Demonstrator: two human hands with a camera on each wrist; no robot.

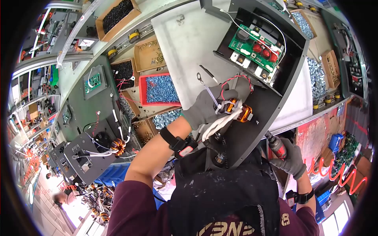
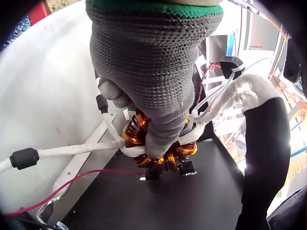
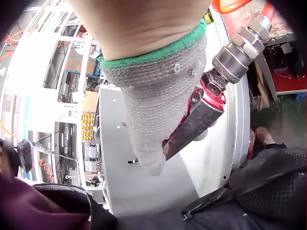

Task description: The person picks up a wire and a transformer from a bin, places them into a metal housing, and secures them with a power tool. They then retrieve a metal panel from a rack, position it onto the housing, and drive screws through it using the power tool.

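Note:
My gloved left hand (image 1: 206, 104) grips a copper-wound toroidal coil (image 1: 245, 113) at the black metal housing (image 1: 265, 103). In the left wrist view the coil (image 2: 134, 132) sits close over the housing's flat panel (image 2: 206, 206), one finger lying across its middle. White sleeved leads (image 1: 220, 125) and a thin red wire (image 2: 100, 171) run out from around it. To the right of the housing, my gloved right hand (image 1: 291, 159) holds a red air screwdriver (image 1: 277, 146). Its metal hose coupling (image 3: 235, 57) shows in the right wrist view; the palm side is hidden.
A green circuit board (image 1: 252, 45) is mounted at the housing's far end. Left of the white work surface (image 1: 173, 35) stand a red bin (image 1: 142, 90) of small screws and several cardboard boxes. Another panel with a coil (image 1: 118, 146) lies farther left. An orange coiled hose (image 1: 338, 173) hangs at right.

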